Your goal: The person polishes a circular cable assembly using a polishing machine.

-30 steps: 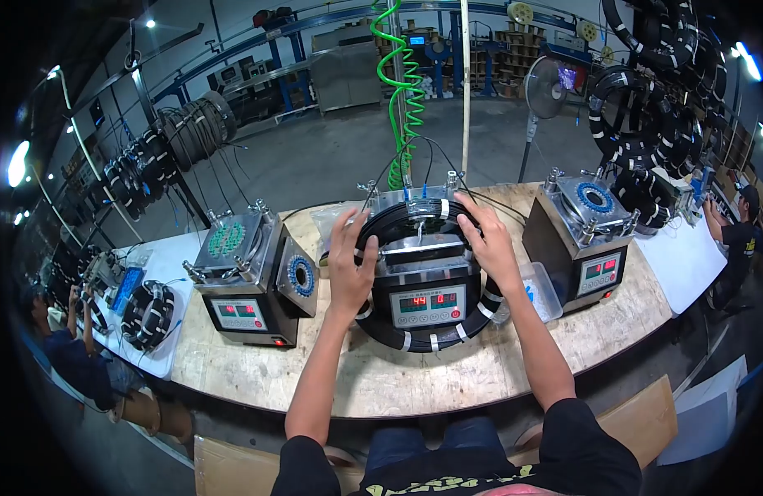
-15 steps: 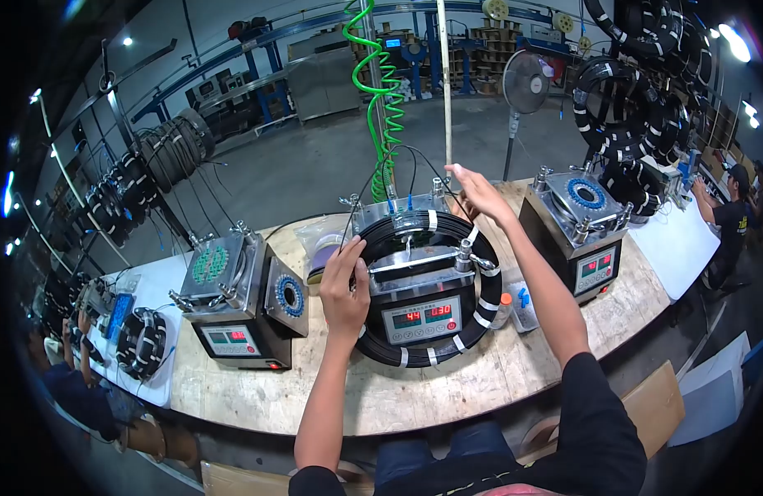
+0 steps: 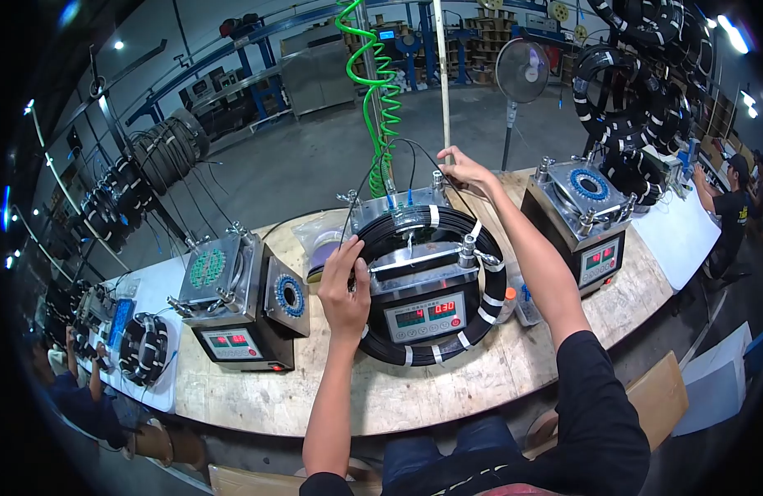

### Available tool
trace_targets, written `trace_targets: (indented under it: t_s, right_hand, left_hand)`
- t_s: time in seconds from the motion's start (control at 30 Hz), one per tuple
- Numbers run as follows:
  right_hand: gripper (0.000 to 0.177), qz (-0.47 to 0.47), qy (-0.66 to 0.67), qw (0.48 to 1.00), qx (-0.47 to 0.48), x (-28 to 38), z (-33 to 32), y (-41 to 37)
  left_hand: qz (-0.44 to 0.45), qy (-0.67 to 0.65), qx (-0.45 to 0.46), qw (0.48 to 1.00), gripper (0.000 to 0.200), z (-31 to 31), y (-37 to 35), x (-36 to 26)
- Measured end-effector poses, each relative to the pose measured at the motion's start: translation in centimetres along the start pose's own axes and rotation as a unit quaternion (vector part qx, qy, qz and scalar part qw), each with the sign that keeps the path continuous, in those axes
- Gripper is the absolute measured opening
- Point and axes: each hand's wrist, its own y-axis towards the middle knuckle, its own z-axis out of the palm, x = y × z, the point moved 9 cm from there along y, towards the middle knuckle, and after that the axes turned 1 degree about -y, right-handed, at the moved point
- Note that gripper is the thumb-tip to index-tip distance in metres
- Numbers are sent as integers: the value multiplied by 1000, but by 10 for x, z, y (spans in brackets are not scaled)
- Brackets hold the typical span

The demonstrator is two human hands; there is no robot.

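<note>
Two bare hands of mine are at the middle machine [image 3: 424,317] on the wooden counter [image 3: 241,405]. A thick coil of black cable [image 3: 423,356], banded with white tape, rings this machine, its lower edge in front of the lit panel and its upper edge near the back clamps. My left hand [image 3: 345,285] is partly curled at the left side of the coil, fingertips against it; I cannot tell how firmly they grip. My right hand [image 3: 466,171] is raised behind the coil's right side, fingers bent, close to a thin black cable [image 3: 421,145] that arches up over the back; I cannot tell whether they pinch it.

On my left is another machine [image 3: 224,310] with a round pattern of green pieces [image 3: 208,269] on top. On my right is a third machine [image 3: 600,263] with a blue ring [image 3: 589,184] on its top plate. A jar with an orange cap [image 3: 510,293] sits just right of the coil. Past the counter, a green spiral hose [image 3: 349,62] hangs beside a pole, and a fan [image 3: 522,71] stands farther right.
</note>
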Motion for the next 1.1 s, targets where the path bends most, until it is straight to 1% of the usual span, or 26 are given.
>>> trace_targets:
  t_s: [0.03, 0.13, 0.17, 0.27, 0.3, 0.33, 0.37, 0.4, 0.5, 0.6, 0.63, 0.73, 0.77, 0.87, 0.9, 1.0, 1.03, 1.1]
  right_hand:
    - [46, 2, 23, 1000, 14, 11, 5, -13]
    - [41, -4, 149, 989, 2, 18, 10, -19]
    - [38, -60, 125, 989, -43, 14, -2, -5]
    - [38, 42, -57, 993, -90, 27, -10, -16]
    - [36, 78, -133, 986, -70, 45, -3, -34]
    - [38, 21, -136, 989, -46, 35, -3, -16]
    - [40, -36, -139, 989, -21, 8, -8, 15]
    - [42, -92, -141, 986, 4, 14, -1, 19]
    - [54, -36, 15, 997, -65, 3, -14, 17]
    - [62, 63, -169, 978, -100, 48, -12, -21]
    - [60, 84, -211, 971, -79, 62, 0, -32]
    - [53, -101, -302, 947, -53, 63, 19, -10]
    - [41, -128, -303, 943, -51, 63, 27, -5]
    - [37, -203, -185, 956, 99, 74, 72, 0]
    - [44, -192, -253, 941, 117, 75, 80, 1]
    - [50, -268, -164, 945, 90, 97, 60, -35]
    - [49, -260, -111, 959, 24, 108, 47, -57]
    - [48, -202, -146, 966, -72, 107, 23, -80]
  left_hand:
    - [1, -1, -1, 1000, 25, 0, 0, 0]
    - [2, 1, -3, 1000, 25, 0, 0, -1]
    - [2, 2, -4, 1000, 25, 0, 0, -1]
    - [1, 5, -4, 1000, 25, 0, 0, -1]
    - [0, 5, -3, 1000, 25, 0, -1, -1]
    - [-1, 5, -2, 1000, 25, 1, -1, 0]
    - [-1, 5, -2, 1000, 25, 1, -1, 0]
    - [-1, 4, -2, 1000, 25, 1, -1, 0]
    - [-2, 5, -5, 1000, 25, 0, -1, 0]
    - [1, 3, -7, 1000, 25, 0, -1, 0]
    - [2, 4, -8, 1000, 25, 0, 0, -1]
    - [5, 3, -11, 1000, 25, 0, -1, -2]
    - [6, 5, -12, 1000, 25, 0, -1, -1]
    - [11, 16, -10, 1000, 25, -2, -1, -3]
    - [14, 16, -11, 1000, 25, -2, -1, -3]
    - [17, 12, -16, 1000, 25, -2, -3, -1]
    - [13, 7, -12, 1000, 26, -1, -3, 0]
    - [3, -3, -5, 1000, 29, -1, -5, 4]
